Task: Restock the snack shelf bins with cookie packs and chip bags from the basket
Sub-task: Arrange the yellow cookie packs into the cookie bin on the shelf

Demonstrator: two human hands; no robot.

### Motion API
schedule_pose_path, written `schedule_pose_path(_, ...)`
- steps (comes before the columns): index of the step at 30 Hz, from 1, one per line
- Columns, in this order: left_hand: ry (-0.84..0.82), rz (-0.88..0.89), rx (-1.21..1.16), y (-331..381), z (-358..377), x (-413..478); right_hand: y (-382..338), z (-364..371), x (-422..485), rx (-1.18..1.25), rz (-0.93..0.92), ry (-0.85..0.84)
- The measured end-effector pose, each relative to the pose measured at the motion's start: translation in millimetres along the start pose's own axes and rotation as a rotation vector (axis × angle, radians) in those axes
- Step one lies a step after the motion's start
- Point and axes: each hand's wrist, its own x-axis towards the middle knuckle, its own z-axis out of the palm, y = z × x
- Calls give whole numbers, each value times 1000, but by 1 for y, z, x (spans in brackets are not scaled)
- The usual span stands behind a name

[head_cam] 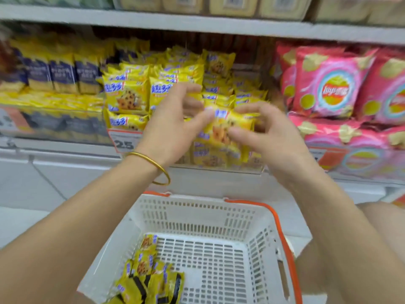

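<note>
A clear shelf bin (pixel 252 171) is packed with yellow cookie packs (pixel 127 95). In front of it my right hand (pixel 271 137) holds one yellow cookie pack (pixel 228 126) by its right edge, between thumb and forefinger. My left hand (pixel 173 121), which wears a gold bangle, reaches in with straight fingers that touch the pack's upper left corner. Both hands are blurred. Below them the white basket (pixel 197 218) with orange handles has several more yellow cookie packs (pixel 146 275) in its near left corner.
Pink chip bags (pixel 333 84) fill the bin to the right. Yellow-and-blue packs (pixel 61 71) stand in the bin to the left. A red price tag (pixel 125 141) hangs on the shelf edge. Another shelf (pixel 197 25) runs overhead.
</note>
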Motion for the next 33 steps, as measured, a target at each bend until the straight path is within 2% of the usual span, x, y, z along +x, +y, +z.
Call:
schedule_pose_path(2,151,202,280,-2,-4,10,-10,-2,32,-173,-107,180)
schedule_pose_path(4,147,335,563,-13,-6,19,-14,2,72,-296,-131,295)
schedule_pose_path(6,84,376,762,-27,-4,26,-7,12,115,-374,-87,332)
schedule_pose_path(9,25,359,899,-41,0,31,5,25,169,-387,-3,407)
schedule_pose_path(13,28,375,945,-51,-2,36,13,35,217,-295,78,401)
schedule_pose_path(19,71,421,943,-55,0,34,27,35,246,-456,96,398)
schedule_pose_path(24,76,420,937,-56,2,36,30,41,251,-469,60,361)
schedule_pose_path(30,32,426,916,-56,-2,34,18,32,245,-538,175,320)
schedule_pose_path(33,36,467,881,-51,-8,29,2,28,217,-546,155,328)
